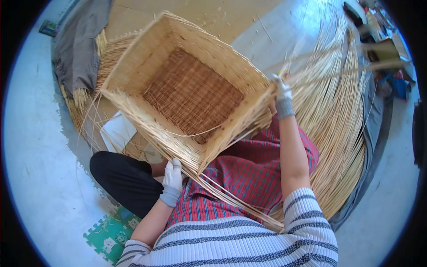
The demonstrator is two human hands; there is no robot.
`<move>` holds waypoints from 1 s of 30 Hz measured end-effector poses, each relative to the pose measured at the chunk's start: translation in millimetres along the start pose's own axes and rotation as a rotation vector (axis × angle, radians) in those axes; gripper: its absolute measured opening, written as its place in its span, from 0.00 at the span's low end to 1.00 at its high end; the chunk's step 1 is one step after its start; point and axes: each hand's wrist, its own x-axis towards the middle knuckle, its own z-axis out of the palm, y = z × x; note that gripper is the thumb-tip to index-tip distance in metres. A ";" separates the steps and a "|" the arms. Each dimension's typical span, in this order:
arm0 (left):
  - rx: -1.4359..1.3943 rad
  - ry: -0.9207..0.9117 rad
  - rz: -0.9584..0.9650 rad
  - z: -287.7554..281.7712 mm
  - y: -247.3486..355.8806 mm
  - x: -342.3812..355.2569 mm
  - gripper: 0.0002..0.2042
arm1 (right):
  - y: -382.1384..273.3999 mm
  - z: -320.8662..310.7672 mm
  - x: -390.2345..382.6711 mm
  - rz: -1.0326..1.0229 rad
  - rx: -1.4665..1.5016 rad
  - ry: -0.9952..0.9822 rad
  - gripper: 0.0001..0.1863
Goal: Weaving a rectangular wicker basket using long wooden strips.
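A large rectangular wicker basket (213, 49) is tilted across my lap, its opening facing up toward me. Its walls are pale, and the woven bottom is reddish brown. My left hand (172, 176), in a white and grey glove, is closed on the near rim, left of the near corner. At the right corner my gloved right hand (283, 91) is closed on the basket's edge; its fingertips are partly blurred. Several long willow rods (231, 199) trail from the near rim across my lap. Other rods, smeared by motion, stick out to the right from beside my right hand.
A wide bundle of pale willow rods (340, 133) lies on dark cloth to my right. More rods under a grey cloth (82, 42) are at the far left. A white sheet (118, 131) lies left of the basket. A green foam mat (108, 236) is at lower left.
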 end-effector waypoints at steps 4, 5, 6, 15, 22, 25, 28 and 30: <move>0.582 0.058 0.487 13.2 66.0 55.5 0.25 | 33.9 -49.3 9.8 0.088 0.038 0.140 0.18; 0.493 -0.020 0.507 33.0 94.1 72.5 0.25 | 43.0 -90.1 27.4 0.136 0.067 0.142 0.17; 0.475 -0.015 0.530 25.7 106.6 81.2 0.25 | 59.5 -80.0 13.7 0.152 -0.010 0.199 0.17; 0.348 -0.034 0.257 1.6 87.3 66.9 0.14 | 77.0 -28.6 -41.9 0.131 0.092 0.121 0.17; 0.875 -0.193 0.618 -12.8 271.8 67.9 0.09 | -73.8 103.0 -34.0 0.069 -0.148 -0.074 0.18; 1.173 -0.162 0.525 11.5 368.4 48.2 0.14 | -130.3 148.5 -7.7 0.120 -0.218 -0.138 0.17; 1.669 -0.053 0.918 -5.6 414.4 79.0 0.16 | -157.8 184.9 -14.9 0.158 -0.145 -0.150 0.17; 1.998 0.035 1.061 1.0 430.7 79.8 0.17 | -163.7 183.4 -14.9 0.152 -0.189 -0.161 0.17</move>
